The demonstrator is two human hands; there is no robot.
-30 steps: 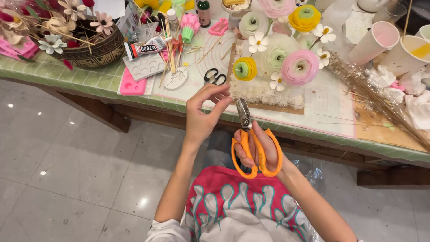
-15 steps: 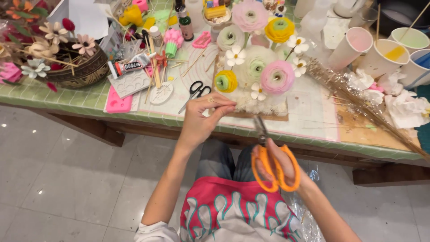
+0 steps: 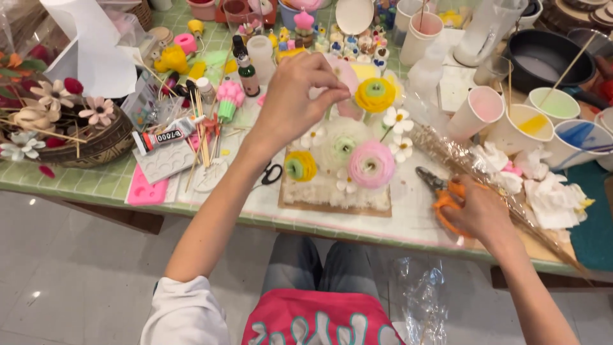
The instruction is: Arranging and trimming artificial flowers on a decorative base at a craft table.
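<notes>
1. Up over the flower arrangement, the left hand (image 3: 295, 102) hangs with thumb and fingertips pinched narrowly together; whether anything sits in that pinch cannot be told, since it is too small to see.
2. Just beside those fingertips stands the yellow flower (image 3: 375, 94), with a small white flower (image 3: 397, 119) below it.
3. Lower down, the pink flower (image 3: 371, 163) and a smaller yellow-green flower (image 3: 300, 167) rise from the white foam block (image 3: 332, 191) (it rests on a brown board near the table's front edge).
4. The right hand (image 3: 480, 214) lies on the table to the right of the block, fingers wrapped around the orange scissors (image 3: 440, 191), whose dark blades point left toward the block.
5. Black scissors (image 3: 272, 173) lie just left of the block, under the left forearm.
6. Paper cups (image 3: 518, 128) of paint stand well behind the right hand.
</notes>
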